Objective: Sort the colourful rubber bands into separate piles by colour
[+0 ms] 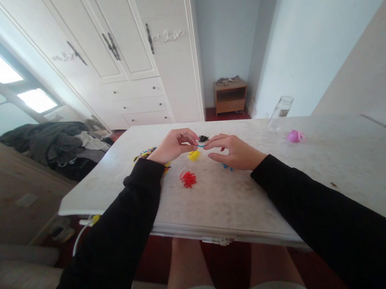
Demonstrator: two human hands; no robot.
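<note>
My left hand (177, 145) is closed in a pinch on a thin blue strip (201, 146) above the table. From the other side my right hand (231, 150) reaches it, index fingertip at the strip's end, thumb held apart. Below them lie small piles of thin coloured pieces: a black pile (203, 138), a yellow pile (194, 155) and a red pile (188, 179). A blue pile (227, 166) shows partly under my right hand. Beside my left wrist is a mixed-colour pile (144, 154), partly hidden by my forearm.
On the right of the white table (326, 184) stand a clear glass jar (281, 113) and a pink-purple object (295, 136). A white wardrobe (123, 44) and small wooden cabinet (231, 96) are behind. Dark clothes (58, 145) are heaped at left.
</note>
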